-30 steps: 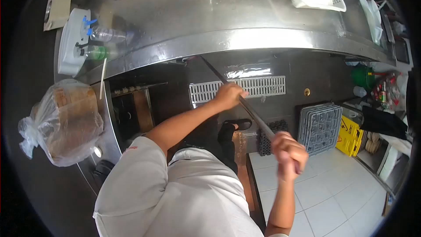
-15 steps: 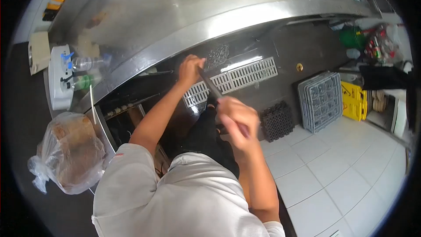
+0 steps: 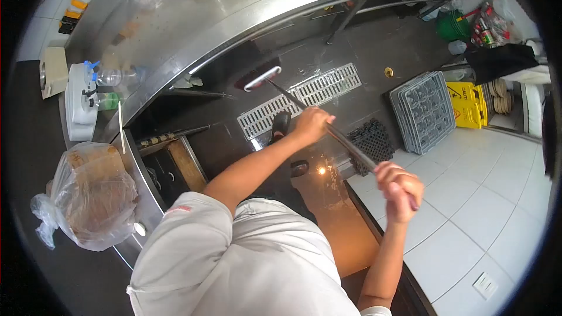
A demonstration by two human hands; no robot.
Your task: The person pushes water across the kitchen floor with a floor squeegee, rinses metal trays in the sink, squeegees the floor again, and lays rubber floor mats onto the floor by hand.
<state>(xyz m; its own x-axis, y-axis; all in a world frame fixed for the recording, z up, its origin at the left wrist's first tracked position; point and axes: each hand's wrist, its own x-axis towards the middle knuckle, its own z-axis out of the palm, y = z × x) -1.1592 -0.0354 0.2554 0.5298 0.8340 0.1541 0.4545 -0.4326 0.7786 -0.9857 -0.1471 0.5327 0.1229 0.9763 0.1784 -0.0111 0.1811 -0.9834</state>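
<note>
A long-handled broom (image 3: 351, 147) slants across the view, its white-edged head (image 3: 262, 78) down on the wet dark floor under the steel counter. Dark bristles show beside the head, partly blurred. My left hand (image 3: 313, 124) is closed around the middle of the handle. Near the handle's upper end, my right hand (image 3: 400, 190) is wrapped round it, out to the right of my body. Just below the broom head lies a slotted metal floor drain (image 3: 304, 99), and the handle crosses above it.
A steel counter (image 3: 234, 20) overhangs the floor in front. To the right stand black mats (image 3: 372, 143), stacked grey racks (image 3: 422, 112), a yellow caution sign (image 3: 466, 104) and a green bucket (image 3: 453, 25). A plastic-bagged bundle (image 3: 96, 196) sits at left.
Both hands have moved right, drawing the broom handle back towards me. The broom head, hidden before, now shows from under the counter. My view has shifted slightly.
</note>
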